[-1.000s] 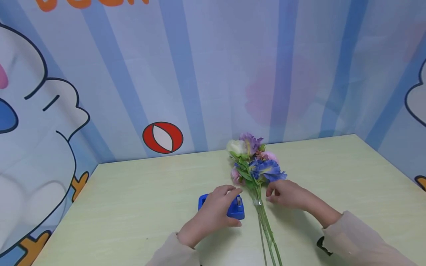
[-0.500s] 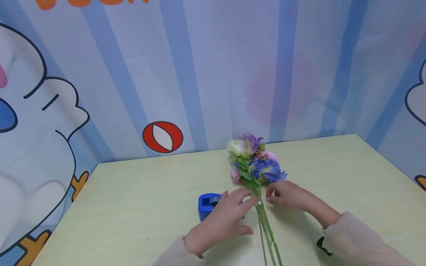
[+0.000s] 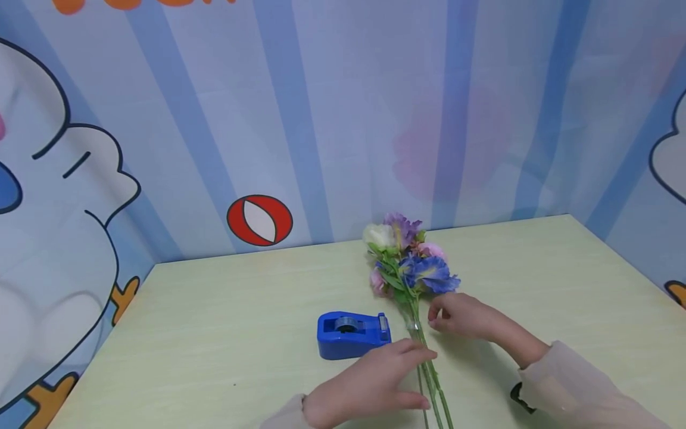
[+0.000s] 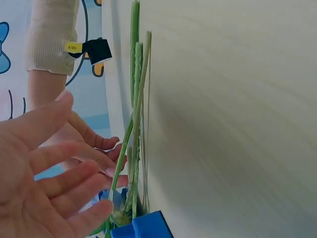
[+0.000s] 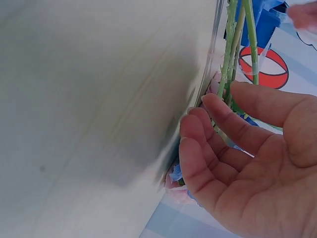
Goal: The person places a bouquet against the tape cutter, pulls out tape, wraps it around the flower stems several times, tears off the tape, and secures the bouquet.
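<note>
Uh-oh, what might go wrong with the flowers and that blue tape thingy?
The stems spread out below what looks like clear tape, so the bunch might come loose. The blue tape dispenser sits close beside the bunch, and the left grip is right by it, so it might get bumped. The right grip is just below the blue flower, so its petals might get squashed.

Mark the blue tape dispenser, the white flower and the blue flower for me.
Blue tape dispenser [image 3: 344, 347]: head view, on its near side wall.
White flower [image 3: 380, 236]: head view, on its petals.
Blue flower [image 3: 435, 274]: head view, on its petals.
</note>
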Action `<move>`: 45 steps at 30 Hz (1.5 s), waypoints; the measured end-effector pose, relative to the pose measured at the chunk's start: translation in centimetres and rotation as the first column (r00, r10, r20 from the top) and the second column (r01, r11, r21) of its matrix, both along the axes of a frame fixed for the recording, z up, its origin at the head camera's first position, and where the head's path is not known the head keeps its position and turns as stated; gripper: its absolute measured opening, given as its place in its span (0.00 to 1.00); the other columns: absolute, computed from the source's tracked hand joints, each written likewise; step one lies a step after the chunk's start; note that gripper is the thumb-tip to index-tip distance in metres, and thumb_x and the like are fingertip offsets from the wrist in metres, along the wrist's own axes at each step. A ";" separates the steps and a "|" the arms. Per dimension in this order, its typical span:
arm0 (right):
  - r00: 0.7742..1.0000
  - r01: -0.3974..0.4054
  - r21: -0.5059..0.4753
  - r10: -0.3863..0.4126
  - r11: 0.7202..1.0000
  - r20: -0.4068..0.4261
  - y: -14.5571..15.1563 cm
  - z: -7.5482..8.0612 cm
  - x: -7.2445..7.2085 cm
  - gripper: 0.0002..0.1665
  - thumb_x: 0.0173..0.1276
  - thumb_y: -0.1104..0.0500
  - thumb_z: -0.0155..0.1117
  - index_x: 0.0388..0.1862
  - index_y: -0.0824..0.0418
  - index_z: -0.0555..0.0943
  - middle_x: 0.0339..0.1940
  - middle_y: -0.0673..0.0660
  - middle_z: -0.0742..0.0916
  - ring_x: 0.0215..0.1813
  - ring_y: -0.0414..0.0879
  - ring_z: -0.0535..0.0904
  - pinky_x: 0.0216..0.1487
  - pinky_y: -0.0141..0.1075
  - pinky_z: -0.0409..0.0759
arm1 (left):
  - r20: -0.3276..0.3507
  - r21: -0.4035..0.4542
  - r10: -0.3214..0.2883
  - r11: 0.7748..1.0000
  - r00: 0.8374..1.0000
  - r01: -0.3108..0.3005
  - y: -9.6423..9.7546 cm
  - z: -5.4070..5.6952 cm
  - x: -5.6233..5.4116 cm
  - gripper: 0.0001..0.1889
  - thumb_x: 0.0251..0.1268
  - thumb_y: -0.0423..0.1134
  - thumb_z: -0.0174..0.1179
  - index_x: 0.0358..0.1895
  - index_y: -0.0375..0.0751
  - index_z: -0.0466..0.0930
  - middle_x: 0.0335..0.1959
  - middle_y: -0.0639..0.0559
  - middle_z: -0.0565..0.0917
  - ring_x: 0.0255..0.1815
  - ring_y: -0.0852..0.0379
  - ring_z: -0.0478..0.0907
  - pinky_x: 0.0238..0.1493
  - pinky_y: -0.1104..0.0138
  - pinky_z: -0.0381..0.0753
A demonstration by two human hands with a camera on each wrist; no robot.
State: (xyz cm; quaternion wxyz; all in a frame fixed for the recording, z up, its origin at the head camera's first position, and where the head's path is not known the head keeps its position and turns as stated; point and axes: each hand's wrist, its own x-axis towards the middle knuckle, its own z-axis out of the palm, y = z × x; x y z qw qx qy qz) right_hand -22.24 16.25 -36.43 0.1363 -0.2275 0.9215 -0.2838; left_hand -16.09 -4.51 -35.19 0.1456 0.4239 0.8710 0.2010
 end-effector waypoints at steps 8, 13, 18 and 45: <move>1.000 -0.002 0.011 0.002 1.000 -0.002 0.2 0.0 0.0 0.04 0.65 0.64 0.59 0.37 0.64 0.80 0.27 0.50 0.79 0.26 0.41 0.70 0.26 0.35 0.70 | 0.128 0.018 0.114 0.993 0.985 -0.117 -0.1 -0.6 0.4 0.27 0.61 0.49 0.62 0.62 0.45 0.71 0.58 0.56 0.73 0.57 0.66 0.69 0.52 0.72 0.72; 1.000 -0.008 0.005 0.008 1.000 -0.002 0.2 -0.1 0.0 0.04 0.65 0.65 0.59 0.36 0.64 0.80 0.27 0.50 0.80 0.27 0.41 0.71 0.27 0.35 0.71 | 0.220 0.040 0.151 0.986 0.964 -0.164 -0.3 -1.1 0.4 0.28 0.61 0.49 0.61 0.63 0.46 0.69 0.59 0.55 0.71 0.58 0.65 0.67 0.54 0.70 0.71; 0.999 0.005 -0.025 -0.004 1.000 0.032 0.0 -0.1 0.0 0.06 0.64 0.66 0.59 0.38 0.67 0.80 0.30 0.52 0.82 0.28 0.41 0.73 0.29 0.35 0.73 | 0.400 0.135 0.193 0.955 0.896 -0.266 -0.4 -1.7 0.4 0.28 0.62 0.45 0.61 0.63 0.41 0.67 0.61 0.50 0.69 0.56 0.57 0.69 0.51 0.67 0.73; 0.832 0.296 -0.458 0.010 0.838 0.555 0.0 -0.8 0.6 0.24 0.69 0.68 0.49 0.59 0.83 0.63 0.35 0.60 0.83 0.34 0.46 0.80 0.37 0.38 0.81 | 0.852 0.237 0.244 0.610 0.464 -0.756 1.7 -2.8 0.4 0.28 0.62 0.24 0.53 0.64 0.17 0.54 0.57 0.32 0.70 0.57 0.41 0.70 0.51 0.51 0.74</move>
